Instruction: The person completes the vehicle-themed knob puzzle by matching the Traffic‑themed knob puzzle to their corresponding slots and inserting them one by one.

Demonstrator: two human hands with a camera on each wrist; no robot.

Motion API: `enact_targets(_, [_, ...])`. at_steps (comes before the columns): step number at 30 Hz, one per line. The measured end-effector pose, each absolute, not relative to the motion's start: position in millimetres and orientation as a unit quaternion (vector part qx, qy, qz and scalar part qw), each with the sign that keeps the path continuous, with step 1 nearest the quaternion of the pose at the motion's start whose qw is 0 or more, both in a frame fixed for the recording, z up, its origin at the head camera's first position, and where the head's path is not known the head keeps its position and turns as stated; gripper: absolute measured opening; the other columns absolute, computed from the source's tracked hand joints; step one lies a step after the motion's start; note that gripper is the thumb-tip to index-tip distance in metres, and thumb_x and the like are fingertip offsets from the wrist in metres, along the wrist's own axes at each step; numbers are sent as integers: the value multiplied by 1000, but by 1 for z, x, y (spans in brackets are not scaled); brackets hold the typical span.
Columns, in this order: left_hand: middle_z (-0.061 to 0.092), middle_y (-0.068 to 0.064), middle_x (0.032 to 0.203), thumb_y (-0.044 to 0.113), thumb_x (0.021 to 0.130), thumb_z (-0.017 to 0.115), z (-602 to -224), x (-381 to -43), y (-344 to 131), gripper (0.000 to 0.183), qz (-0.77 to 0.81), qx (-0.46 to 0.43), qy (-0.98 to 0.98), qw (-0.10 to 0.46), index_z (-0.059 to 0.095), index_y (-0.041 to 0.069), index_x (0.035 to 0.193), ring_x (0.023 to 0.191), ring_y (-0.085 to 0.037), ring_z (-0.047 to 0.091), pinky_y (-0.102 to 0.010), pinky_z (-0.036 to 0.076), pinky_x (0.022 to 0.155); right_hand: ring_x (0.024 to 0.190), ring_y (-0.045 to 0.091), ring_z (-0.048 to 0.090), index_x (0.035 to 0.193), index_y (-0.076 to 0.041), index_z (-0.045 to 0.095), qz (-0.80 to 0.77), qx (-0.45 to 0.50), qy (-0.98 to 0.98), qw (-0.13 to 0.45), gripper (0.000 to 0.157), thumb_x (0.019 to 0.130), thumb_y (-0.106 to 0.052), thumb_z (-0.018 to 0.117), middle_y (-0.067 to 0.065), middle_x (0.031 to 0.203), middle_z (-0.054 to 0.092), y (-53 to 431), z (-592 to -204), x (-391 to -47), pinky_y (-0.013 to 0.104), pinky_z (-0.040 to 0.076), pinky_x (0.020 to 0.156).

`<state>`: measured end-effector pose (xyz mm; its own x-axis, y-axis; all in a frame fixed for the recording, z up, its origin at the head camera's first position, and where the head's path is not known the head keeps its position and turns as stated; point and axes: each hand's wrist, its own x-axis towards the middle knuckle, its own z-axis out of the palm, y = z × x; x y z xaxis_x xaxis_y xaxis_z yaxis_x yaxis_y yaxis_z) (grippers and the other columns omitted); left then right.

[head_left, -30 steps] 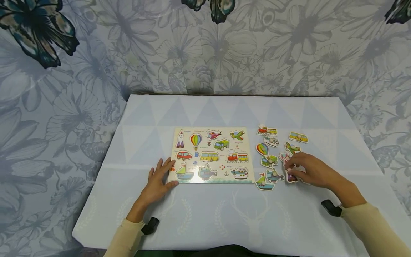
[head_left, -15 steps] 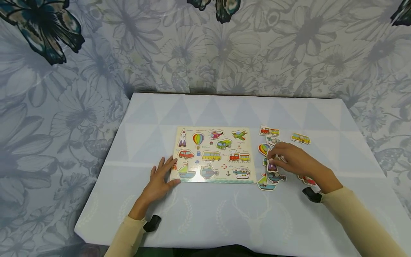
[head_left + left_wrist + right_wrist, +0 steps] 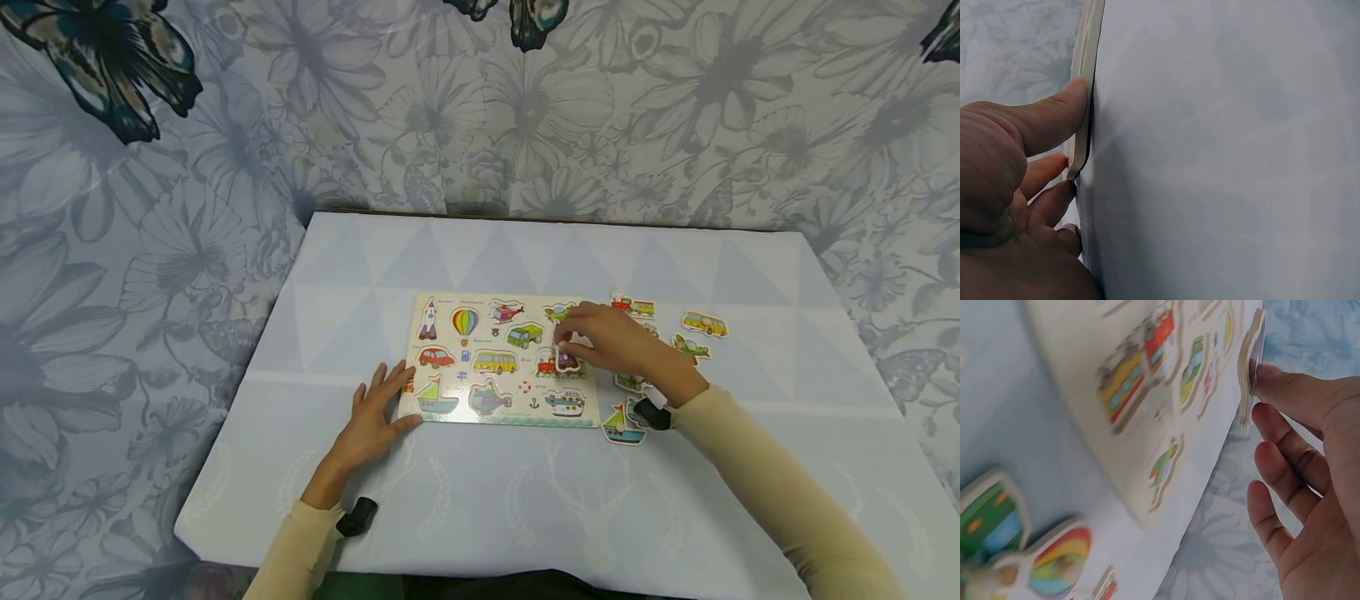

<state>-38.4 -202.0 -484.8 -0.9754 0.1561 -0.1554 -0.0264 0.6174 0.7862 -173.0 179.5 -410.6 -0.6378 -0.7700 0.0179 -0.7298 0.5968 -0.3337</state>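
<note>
I am pinching the rocket piece [image 3: 567, 362] between the thumb and fingertips of my right hand [image 3: 617, 335], and from the head view it is overlapping the train picture on the puzzle board [image 3: 525, 410]. It is showing a purple lower part inside a white outline, while my fingers are covering the rest. My left hand [image 3: 372, 421] is resting at the board's left end, fingers spread and gripping nothing. Past the board's right edge, the sailboat piece [image 3: 622, 429], train piece [image 3: 633, 307], plane piece [image 3: 690, 347] and yellow bus piece [image 3: 705, 324] are lying on the tabletop [image 3: 480, 492]. The right wrist view is giving what the head view is not: the rocket piece is turning its edge to the camera, wavy and pale like bare wood, and standing apart from the board. It is also revealing the balloon piece [image 3: 1060, 562], striped in bright bands, which my right arm is hiding from above. The left wrist view is leaving the pictures out but showing the board's thick, pale side, with my left thumb pressing against it and my other fingers reaching around the corner.
</note>
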Motion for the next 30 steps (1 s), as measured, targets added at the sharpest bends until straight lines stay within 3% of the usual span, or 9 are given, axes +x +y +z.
enact_targets(9, [24, -20, 164, 10, 86, 76, -485, -39, -203, 78, 439, 34, 892, 108, 38, 8, 154, 154, -44, -3, -65, -12, 117, 92, 15, 57, 104, -18, 74, -149, -434, 887, 57, 13, 96, -26, 69, -4, 103, 67, 142, -414, -186, 37, 51, 80])
enact_targets(24, [25, -20, 164, 8, 85, 77, -486, -39, -203, 78, 448, 32, 888, 98, 39, 7, 153, 154, -44, -2, -65, -12, 117, 101, 18, 61, 107, -18, 74, -149, -436, 885, 70, 16, 98, -28, 66, -3, 109, 69, 85, -418, -198, 38, 54, 84])
enact_targets(30, [25, -19, 164, 8, 86, 77, -486, -39, -203, 78, 445, 30, 889, 104, 39, 8, 154, 154, -43, -2, -64, -12, 118, 97, 15, 59, 105, -20, 73, -134, -443, 883, 77, 13, 98, -28, 66, -5, 102, 68, 57, -421, -205, 37, 53, 83])
